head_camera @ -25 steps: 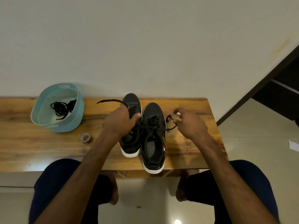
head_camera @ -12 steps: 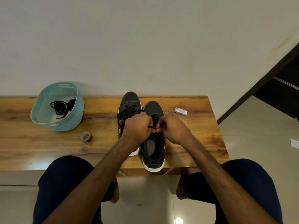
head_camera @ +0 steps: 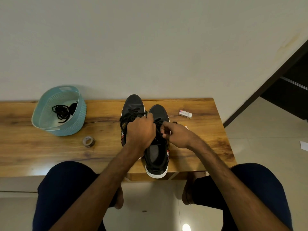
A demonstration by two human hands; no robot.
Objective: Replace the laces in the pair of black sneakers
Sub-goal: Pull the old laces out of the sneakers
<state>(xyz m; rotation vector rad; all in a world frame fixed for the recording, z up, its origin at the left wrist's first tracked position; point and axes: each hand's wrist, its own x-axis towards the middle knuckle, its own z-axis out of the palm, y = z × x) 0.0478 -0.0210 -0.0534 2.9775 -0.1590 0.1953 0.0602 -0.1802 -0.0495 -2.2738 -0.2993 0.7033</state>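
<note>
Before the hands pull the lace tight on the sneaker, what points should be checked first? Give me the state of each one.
1. Left hand pinches lace: ok.
2. Right hand pinches lace: ok.
3. Right sneaker flat on the table: ok.
4. Left sneaker close beside it, loose laces clear of the pull: cannot tell.
5. Knot formed under the fingers: cannot tell, hidden.
6. Lace bundle lies inside the basket, out of the way: ok.
</note>
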